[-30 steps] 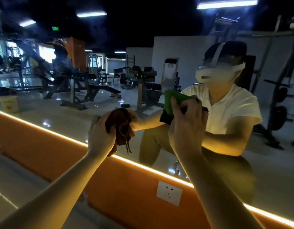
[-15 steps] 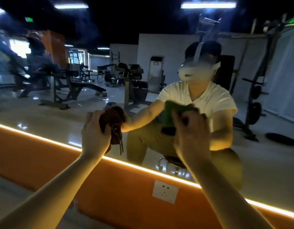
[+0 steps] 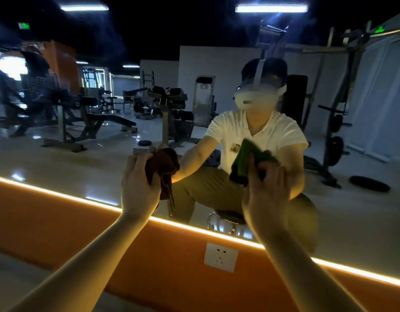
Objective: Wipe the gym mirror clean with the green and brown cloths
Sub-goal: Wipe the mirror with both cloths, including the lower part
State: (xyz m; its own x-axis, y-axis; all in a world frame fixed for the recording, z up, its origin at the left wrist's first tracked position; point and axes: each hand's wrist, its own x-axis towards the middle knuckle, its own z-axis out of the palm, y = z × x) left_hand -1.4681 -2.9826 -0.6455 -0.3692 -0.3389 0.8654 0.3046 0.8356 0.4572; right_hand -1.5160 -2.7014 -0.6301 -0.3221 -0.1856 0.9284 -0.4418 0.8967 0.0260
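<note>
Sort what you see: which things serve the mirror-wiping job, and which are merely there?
In use: mirror; brown cloth in the left hand; green cloth under the right hand.
Just there: wall socket; light strip; orange panel.

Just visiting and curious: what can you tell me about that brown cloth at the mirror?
The brown cloth looks like soft, dark fabric, bunched into a crumpled wad with a thin loose strand dangling below it. The left hand grips it, fingers curled round it, and holds it against the lower part of the gym mirror. Its reflection merges with it, blurring its outline.
</note>
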